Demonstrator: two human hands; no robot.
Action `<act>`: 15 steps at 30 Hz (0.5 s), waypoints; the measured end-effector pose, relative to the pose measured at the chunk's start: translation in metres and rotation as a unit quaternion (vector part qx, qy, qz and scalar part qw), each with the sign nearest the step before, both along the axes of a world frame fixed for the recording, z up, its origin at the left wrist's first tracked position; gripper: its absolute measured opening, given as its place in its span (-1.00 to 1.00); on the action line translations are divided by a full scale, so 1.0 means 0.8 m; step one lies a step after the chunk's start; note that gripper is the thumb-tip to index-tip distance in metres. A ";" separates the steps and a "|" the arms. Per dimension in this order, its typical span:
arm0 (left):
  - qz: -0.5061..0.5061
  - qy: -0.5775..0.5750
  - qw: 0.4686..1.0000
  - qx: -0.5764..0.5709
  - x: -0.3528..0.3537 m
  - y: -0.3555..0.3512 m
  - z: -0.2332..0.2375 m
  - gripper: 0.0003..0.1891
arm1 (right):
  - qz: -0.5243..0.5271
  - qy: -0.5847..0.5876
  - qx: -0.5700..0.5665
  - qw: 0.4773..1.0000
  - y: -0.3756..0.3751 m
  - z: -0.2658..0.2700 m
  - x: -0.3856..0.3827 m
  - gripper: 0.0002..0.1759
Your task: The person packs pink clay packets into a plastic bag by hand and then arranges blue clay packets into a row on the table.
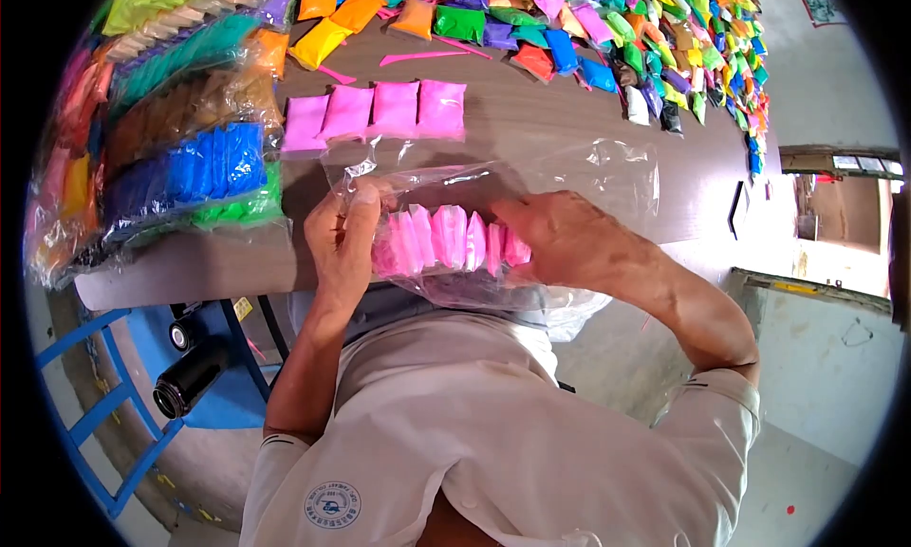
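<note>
A clear plastic bag point(607, 179) lies across the table's front edge, with a row of upright pink packets point(450, 236) in it. My left hand point(343, 236) is closed on the bag's left side, its thumb pressed over the film. At the row's right end, my right hand point(560, 232) curls its fingers round the last pink packets, fingertips partly hidden by the film. Just beyond the bag lie several flat pink packets point(394, 111) side by side.
Filled bags of coloured packets, including a blue one point(216, 164), are stacked at the left. A large heap of small multicoloured packets point(655, 49) covers the back right. Pink strips point(418, 57) lie on the table point(531, 120). A black bottle point(190, 376) rests on a blue chair point(228, 405) below left.
</note>
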State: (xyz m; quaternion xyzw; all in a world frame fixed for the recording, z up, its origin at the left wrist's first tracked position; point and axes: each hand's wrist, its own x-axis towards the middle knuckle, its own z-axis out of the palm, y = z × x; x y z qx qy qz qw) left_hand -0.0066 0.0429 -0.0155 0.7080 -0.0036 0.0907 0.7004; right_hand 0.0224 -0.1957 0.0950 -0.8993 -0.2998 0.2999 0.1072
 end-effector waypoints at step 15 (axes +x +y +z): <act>-0.021 0.030 0.999 -0.020 -0.002 0.008 0.004 -0.76 | -0.175 -0.130 0.307 0.926 0.014 0.124 0.086 -0.82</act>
